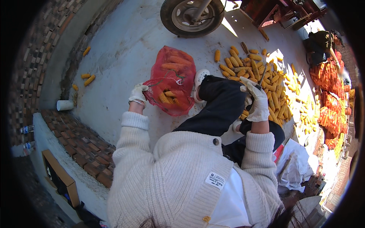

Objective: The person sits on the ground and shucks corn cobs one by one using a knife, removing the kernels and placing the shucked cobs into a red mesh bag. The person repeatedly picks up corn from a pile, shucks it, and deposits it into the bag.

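Observation:
My left hand (139, 93), in a white glove, pinches the edge of a red mesh bag (164, 61) on the concrete floor. Ears of corn show inside the bag, and green and white strings lie across it. My right hand (257, 99), also gloved, is raised over my bent knee. It grips a slim, dark pointed tool (263, 74) that sticks up past the fingers; the tool's lower part is mostly hidden by the glove. Behind that hand spreads a heap of yellow corn ears (273, 94). My white clog (200, 81) stands against the bag's right side.
A vehicle wheel (192, 15) and red machinery (273, 12) stand ahead. At far right, a person (323, 47) bends over filled red mesh sacks (328, 75). A white pipe end (65, 105) juts out at left, near loose ears (89, 80). White sacking (296, 165) lies at right.

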`<control>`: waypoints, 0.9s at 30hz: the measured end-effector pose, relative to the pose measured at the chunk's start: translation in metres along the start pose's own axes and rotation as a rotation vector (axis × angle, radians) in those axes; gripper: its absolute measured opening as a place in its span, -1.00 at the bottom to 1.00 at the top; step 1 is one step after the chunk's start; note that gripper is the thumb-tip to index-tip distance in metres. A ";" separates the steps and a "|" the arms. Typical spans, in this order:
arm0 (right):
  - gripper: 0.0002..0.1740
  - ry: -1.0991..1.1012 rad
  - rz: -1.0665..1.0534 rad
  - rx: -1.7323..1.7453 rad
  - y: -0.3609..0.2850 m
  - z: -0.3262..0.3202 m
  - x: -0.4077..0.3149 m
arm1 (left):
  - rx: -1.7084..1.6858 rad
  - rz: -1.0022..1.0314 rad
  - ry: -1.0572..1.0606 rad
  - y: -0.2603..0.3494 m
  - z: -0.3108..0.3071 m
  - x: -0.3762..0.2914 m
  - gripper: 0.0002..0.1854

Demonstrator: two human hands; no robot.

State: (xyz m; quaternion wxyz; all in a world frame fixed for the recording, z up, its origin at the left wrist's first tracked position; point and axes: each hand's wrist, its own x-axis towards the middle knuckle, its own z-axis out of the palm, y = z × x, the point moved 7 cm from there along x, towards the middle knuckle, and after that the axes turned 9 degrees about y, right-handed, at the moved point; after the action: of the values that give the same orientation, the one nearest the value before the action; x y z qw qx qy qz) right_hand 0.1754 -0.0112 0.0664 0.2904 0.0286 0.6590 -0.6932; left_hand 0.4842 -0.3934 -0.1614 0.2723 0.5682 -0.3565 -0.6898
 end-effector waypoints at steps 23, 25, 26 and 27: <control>-0.64 0.356 0.131 0.478 0.083 -0.213 0.037 | 1.411 0.441 0.233 -0.013 0.028 -0.033 -0.40; -0.65 0.440 0.100 0.470 0.082 -0.235 0.031 | 2.104 0.173 -0.258 -0.013 0.094 -0.114 -0.35; -0.64 0.439 0.117 0.466 0.084 -0.226 0.034 | 2.320 0.198 -0.378 -0.029 0.070 -0.104 -0.40; -0.64 0.409 0.123 0.442 0.084 -0.220 0.035 | 2.408 0.211 -0.415 -0.051 0.034 -0.077 -0.45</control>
State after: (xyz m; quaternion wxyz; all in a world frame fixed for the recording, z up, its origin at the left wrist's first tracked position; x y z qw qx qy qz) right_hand 0.1078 0.1832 -0.0527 0.1797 0.2700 0.5339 -0.7809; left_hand 0.4682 -0.2964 -0.1533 -0.4339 0.3049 -0.8473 0.0280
